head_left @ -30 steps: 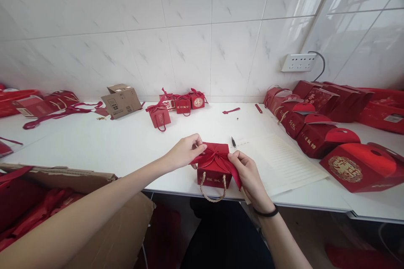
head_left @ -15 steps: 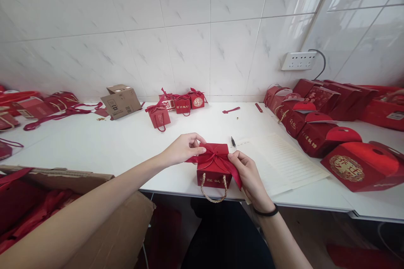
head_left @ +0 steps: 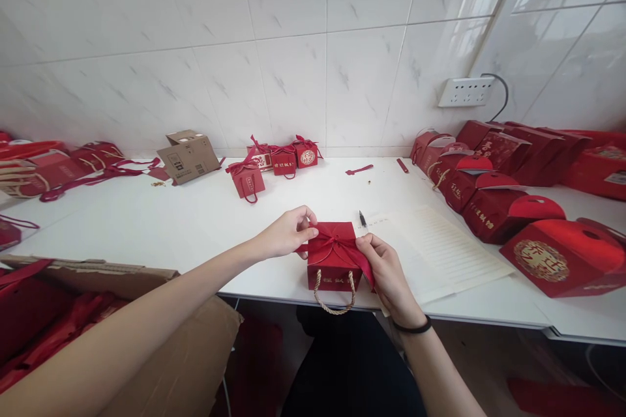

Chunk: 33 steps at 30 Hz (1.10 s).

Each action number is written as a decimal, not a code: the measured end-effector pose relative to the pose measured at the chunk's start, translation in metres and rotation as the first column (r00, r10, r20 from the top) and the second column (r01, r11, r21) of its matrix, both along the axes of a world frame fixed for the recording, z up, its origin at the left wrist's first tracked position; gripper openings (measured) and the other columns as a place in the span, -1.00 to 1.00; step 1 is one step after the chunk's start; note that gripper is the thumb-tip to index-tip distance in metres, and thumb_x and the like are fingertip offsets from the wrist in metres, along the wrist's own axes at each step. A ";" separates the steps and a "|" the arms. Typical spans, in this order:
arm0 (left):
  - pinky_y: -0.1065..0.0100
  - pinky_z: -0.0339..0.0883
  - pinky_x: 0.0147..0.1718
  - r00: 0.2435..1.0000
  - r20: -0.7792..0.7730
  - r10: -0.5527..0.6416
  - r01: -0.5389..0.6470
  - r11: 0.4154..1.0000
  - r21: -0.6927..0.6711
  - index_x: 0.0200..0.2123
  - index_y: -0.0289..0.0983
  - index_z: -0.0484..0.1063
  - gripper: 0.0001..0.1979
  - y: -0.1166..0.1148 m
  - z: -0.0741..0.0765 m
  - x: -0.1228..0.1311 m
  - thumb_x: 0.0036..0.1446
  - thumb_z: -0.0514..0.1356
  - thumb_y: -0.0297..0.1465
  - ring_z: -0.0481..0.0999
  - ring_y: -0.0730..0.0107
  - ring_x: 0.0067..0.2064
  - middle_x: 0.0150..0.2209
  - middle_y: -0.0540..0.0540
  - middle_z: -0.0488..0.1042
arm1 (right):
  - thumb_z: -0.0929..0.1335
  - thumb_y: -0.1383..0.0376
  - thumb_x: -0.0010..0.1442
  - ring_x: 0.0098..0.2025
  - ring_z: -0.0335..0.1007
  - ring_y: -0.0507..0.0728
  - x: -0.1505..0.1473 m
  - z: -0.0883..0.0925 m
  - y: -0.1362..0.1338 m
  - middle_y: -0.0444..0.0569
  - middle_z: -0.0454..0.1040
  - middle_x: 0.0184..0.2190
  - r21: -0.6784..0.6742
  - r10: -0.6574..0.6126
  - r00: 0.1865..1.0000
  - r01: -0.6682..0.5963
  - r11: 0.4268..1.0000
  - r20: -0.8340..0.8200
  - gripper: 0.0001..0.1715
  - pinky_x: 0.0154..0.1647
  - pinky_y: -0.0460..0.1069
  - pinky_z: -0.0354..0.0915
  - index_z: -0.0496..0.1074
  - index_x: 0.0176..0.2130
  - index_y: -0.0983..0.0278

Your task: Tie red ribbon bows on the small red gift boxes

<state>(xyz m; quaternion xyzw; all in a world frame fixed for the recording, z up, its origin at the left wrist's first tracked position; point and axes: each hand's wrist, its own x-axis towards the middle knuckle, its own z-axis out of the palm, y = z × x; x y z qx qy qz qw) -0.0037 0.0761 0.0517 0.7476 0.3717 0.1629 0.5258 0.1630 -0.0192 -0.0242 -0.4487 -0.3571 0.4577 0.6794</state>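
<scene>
Ribboned red box (head_left: 334, 262) stands near a pen (head_left: 362, 219) and lined paper (head_left: 443, 254).

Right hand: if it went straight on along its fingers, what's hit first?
Probably the red box, at its upper right edge; the right hand pinches the red ribbon right beside it. Depth is unclear, so it might skim over the top instead.

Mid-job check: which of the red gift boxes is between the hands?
The gift box with the gold rope handle, at the table's front edge. The left hand and right hand hold its ribbon; neither touches another box.
</scene>
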 end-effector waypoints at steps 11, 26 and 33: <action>0.40 0.39 -0.54 1.000 -0.016 -0.013 0.011 0.995 -0.096 -0.35 -0.30 0.25 -0.77 0.000 0.004 -0.002 -0.01 0.21 -0.31 0.35 0.54 -0.48 -0.49 0.08 0.24 | 0.44 0.02 -0.04 -0.57 0.11 -0.02 0.003 0.001 -0.002 -0.19 0.28 -0.61 -0.052 0.039 0.998 -0.042 0.998 -0.056 -0.54 -0.52 -0.11 0.09 0.22 -0.57 0.28; 0.17 0.31 -0.07 0.991 -0.118 0.058 0.034 0.752 0.658 -0.29 -0.29 0.29 -0.86 0.003 0.007 -0.010 0.11 0.02 -0.36 0.37 0.30 -0.12 -0.21 -0.12 0.34 | 0.32 0.03 0.04 -0.56 0.12 0.00 0.057 0.025 -0.021 -0.17 0.22 -0.66 -0.100 -0.069 0.888 0.128 0.987 0.454 -0.61 -0.49 -0.09 0.09 0.26 -0.56 0.28; 0.02 0.02 0.17 0.871 -0.445 -0.208 0.473 0.597 0.647 0.10 -0.25 0.18 -0.43 -0.024 0.001 0.005 0.09 0.09 -0.09 -0.02 0.02 0.25 0.21 -0.24 0.06 | 0.23 0.15 0.14 -0.44 0.26 0.10 0.078 0.034 0.037 -0.04 0.35 -0.53 -0.217 0.130 0.399 0.181 0.959 0.908 -0.71 -0.42 -0.06 0.07 0.23 -0.51 0.27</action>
